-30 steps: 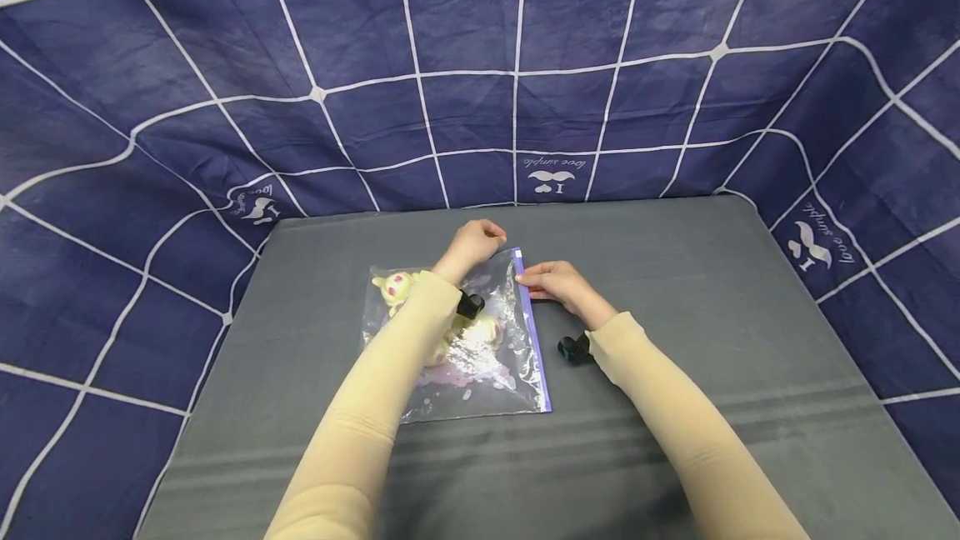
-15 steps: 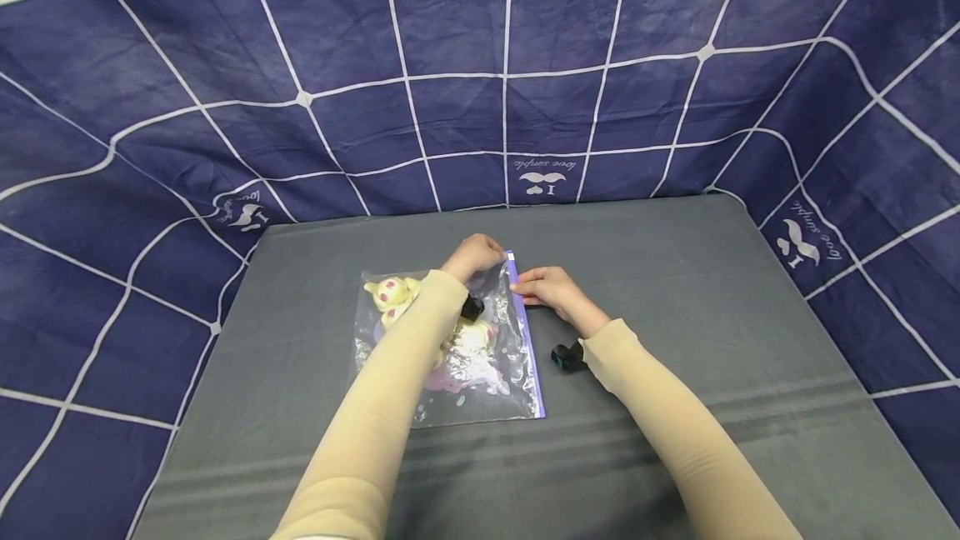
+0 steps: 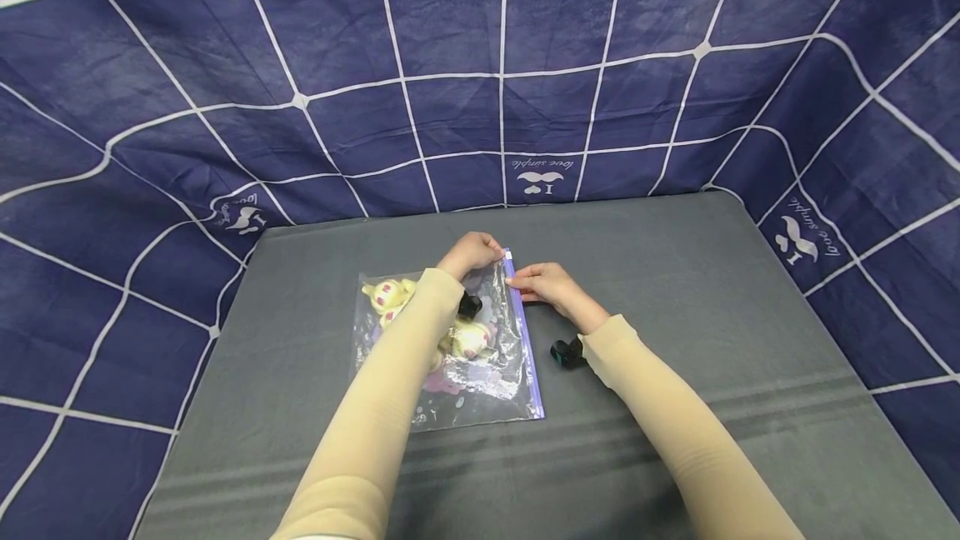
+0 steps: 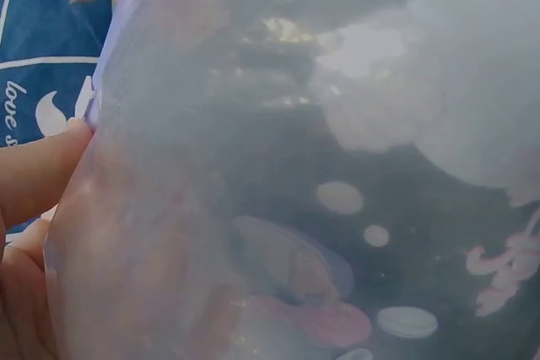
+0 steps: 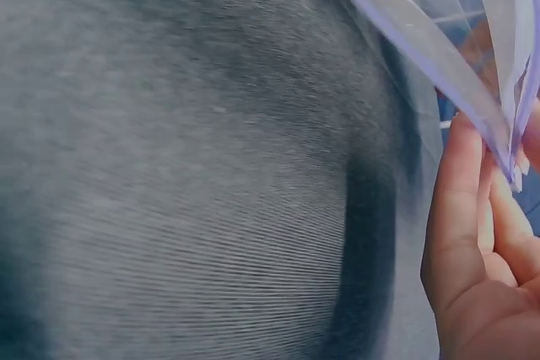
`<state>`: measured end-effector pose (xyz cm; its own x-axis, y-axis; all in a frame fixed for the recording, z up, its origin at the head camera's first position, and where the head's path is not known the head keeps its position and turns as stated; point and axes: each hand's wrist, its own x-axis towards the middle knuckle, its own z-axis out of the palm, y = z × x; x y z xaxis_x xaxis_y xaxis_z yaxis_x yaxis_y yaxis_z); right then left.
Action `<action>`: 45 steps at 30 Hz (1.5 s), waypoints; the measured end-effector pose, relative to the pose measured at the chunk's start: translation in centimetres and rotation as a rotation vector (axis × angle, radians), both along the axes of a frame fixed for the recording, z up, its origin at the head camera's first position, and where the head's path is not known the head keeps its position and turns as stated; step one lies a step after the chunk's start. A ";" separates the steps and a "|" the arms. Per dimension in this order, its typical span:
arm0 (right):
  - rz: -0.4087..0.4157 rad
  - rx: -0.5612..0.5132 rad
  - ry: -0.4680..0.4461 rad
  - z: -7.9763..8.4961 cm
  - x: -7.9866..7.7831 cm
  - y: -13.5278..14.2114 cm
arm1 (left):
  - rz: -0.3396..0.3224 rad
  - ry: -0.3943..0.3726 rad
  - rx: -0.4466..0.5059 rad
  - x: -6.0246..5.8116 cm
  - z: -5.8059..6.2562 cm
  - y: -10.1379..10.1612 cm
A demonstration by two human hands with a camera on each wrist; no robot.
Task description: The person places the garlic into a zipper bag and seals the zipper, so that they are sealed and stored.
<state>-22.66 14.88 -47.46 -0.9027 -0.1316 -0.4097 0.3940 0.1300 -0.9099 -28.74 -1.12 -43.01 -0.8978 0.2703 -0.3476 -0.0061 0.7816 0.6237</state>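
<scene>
A clear zip bag (image 3: 480, 411) with a purple zip strip (image 3: 528, 357) along its right side lies on the grey surface. Inside it are pale yellow plush-looking figures with pink marks, one of them (image 3: 471, 340) near the middle. My left hand (image 3: 472, 254) pinches the bag's far corner beside a small white slider (image 3: 508, 255). In the left wrist view the printed film covers part of the fingers (image 4: 42, 170). My right hand (image 3: 549, 283) pinches the purple strip just below that corner. Two purple edges (image 5: 422, 65) spread apart from the right fingers in the right wrist view.
A grey cloth (image 3: 675, 273) covers the table. Blue sheets with white grid lines (image 3: 450, 123) stand round the back and sides. Black wrist devices (image 3: 567, 353) sit below the hands. My left sleeve (image 3: 390, 373) crosses over the bag.
My left hand has come in from just beyond the bag to its far corner. The right hand stays at the purple strip. The head view has shifted slightly.
</scene>
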 end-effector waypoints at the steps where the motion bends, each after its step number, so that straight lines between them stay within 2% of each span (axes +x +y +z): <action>1: -0.011 -0.015 -0.003 0.2 -0.2 0.0 | -0.002 0.001 0.005 0.0 0.0 0.0; 6: -0.095 -0.073 0.005 0.7 -1.3 0.1 | 0.001 -0.045 0.000 -0.5 0.0 0.3; 7: -0.105 -0.068 0.010 0.8 -1.6 0.0 | -0.012 -0.028 0.031 -1.3 -1.1 0.1; 10: -0.118 -0.039 0.020 1.0 -2.1 -0.3 | -0.009 -0.052 0.016 -1.7 -1.3 0.3; 13: -0.124 0.004 0.025 1.1 -2.4 -0.7 | -0.013 -0.036 0.005 -1.3 -1.1 0.4; 14: -0.125 0.012 0.026 1.1 -2.4 -0.8 | 0.000 -0.057 -0.027 -0.6 0.0 0.7; 16: -0.130 0.027 0.022 1.2 -2.4 -1.0 | -0.001 -0.044 -0.012 -0.3 0.2 0.7; 22: -0.123 0.014 0.012 1.4 -2.4 -0.9 | 0.026 0.002 0.046 0.2 0.4 0.8; 25: -0.119 0.008 -0.005 1.3 -2.5 -0.9 | 0.036 0.014 0.010 0.2 0.5 1.0; 28: -0.121 0.012 -0.024 1.1 -2.6 -0.9 | 0.021 0.025 -0.069 -0.3 0.1 1.1; 29: -0.122 0.014 -0.030 1.1 -2.6 -0.9 | 0.011 0.051 -0.086 -1.2 -1.1 1.1; 31: -0.117 0.019 -0.031 1.1 -2.6 -0.9 | -0.013 0.051 -0.127 -3.0 -3.1 1.1; 35: -0.101 0.014 -0.030 1.3 -2.6 -0.9 | -0.022 0.134 -0.191 -7.8 -9.6 1.1; 36: -0.093 0.018 -0.026 1.4 -2.6 -0.9 | -0.020 0.099 -0.204 -8.3 -10.2 1.2; 37: -0.087 0.025 -0.020 1.4 -2.5 -0.9 | -0.013 0.126 -0.211 -8.8 -11.0 1.2; 39: -0.083 0.047 0.002 1.5 -2.4 -0.9 | -0.011 0.174 -0.207 -9.1 -11.6 1.2; 41: -0.074 0.074 0.029 1.4 -2.3 -1.0 | -0.009 0.121 -0.186 -8.7 -10.7 1.0; 43: -0.066 0.075 0.039 1.4 -2.1 -1.1 | 0.009 0.149 -0.158 -8.5 -10.2 0.5; 45: -0.051 0.059 0.037 1.4 -1.9 -1.4 | 0.041 0.118 -0.134 -8.7 -9.9 -0.2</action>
